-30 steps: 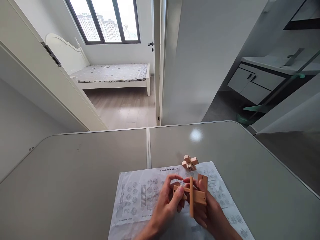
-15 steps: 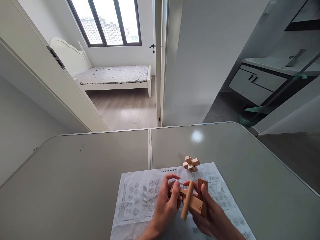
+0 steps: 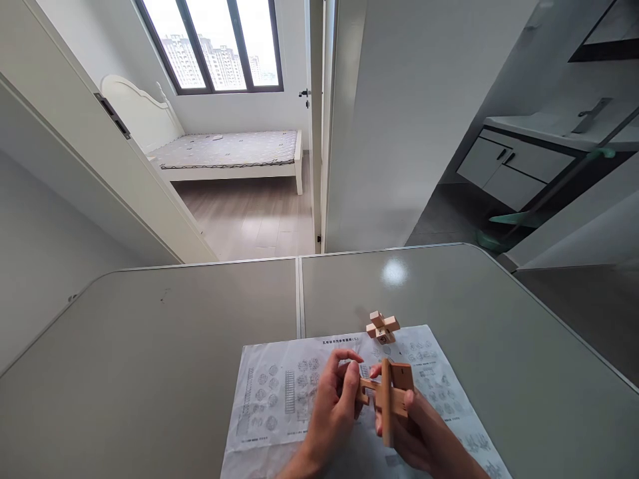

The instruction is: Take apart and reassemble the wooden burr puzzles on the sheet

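Note:
Both my hands hold a wooden interlocking puzzle [image 3: 388,396] of crossed flat bars above a printed instruction sheet [image 3: 279,392]. My left hand [image 3: 333,412] pinches its left end with thumb and fingers. My right hand [image 3: 417,429] wraps round its right side from below, thumb on the front. One bar stands upright in the middle of the piece. A smaller assembled wooden cross puzzle [image 3: 382,326] rests on the sheet's far edge, just beyond my hands.
The grey folding table [image 3: 150,346] has a centre seam [image 3: 298,293] and rounded far corners. Beyond it an open doorway shows a bed [image 3: 224,150] under a window. A cabinet [image 3: 504,166] and a green mop [image 3: 504,218] stand to the right.
I have turned the puzzle in my hands: the long bar tilted, then came back upright, and the piece moved slightly toward me. The small cross puzzle stayed put.

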{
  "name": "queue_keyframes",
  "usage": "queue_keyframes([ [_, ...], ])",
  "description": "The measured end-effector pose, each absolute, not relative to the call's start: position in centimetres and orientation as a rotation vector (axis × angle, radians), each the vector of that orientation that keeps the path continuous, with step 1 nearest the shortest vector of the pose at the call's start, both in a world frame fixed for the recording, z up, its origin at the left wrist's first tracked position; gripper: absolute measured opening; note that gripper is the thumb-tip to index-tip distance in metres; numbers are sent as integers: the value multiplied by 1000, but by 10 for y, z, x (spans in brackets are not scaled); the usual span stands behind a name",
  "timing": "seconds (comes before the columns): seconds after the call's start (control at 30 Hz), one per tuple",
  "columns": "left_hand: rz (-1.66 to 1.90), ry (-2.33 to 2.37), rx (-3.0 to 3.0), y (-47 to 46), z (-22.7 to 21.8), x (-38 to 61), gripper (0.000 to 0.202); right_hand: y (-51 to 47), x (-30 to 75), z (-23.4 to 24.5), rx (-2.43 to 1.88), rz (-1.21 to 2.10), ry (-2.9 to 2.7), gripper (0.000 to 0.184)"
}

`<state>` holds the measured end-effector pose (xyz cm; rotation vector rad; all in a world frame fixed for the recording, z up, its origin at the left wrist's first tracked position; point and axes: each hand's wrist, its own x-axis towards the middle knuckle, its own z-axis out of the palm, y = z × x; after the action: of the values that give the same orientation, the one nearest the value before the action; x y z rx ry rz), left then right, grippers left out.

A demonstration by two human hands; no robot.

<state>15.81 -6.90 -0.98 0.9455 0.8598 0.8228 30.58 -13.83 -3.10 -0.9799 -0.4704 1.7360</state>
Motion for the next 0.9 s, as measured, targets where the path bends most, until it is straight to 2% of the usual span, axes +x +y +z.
queue_keyframes([
  [0.27, 822, 869, 971, -68, -7, 159, 55, -138, 304, -26, -980, 1731, -474, 85],
  [0.9, 829, 833, 927, -69, -10, 160, 49, -134, 308, -39, -1005, 1623, -187, 56],
])
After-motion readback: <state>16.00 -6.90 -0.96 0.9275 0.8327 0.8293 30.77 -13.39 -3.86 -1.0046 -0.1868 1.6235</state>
